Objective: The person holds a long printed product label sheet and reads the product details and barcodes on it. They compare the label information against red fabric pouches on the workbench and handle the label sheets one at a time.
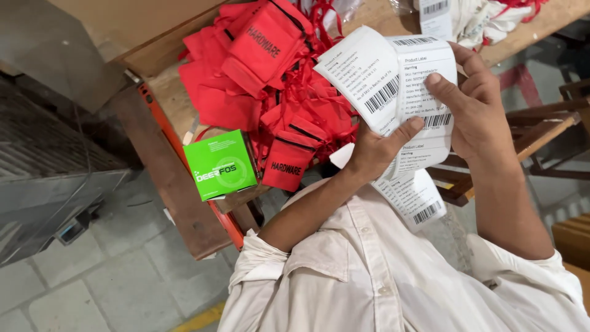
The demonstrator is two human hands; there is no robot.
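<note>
Both hands hold a long strip of white barcode labels in front of my chest. My left hand grips the strip from below, thumb pressed on a label. My right hand holds the upper right part, thumb bending the top label forward. The strip's tail hangs down over my white shirt. Beyond the labels lies a heap of red fabric pouches with black zips and lettering on a wooden bench.
A small green box sits at the bench's near edge beside the pouches. An open cardboard carton stands at the back left. More labels and white cloth lie at the top right. Wooden frames stand to the right; grey paved floor below.
</note>
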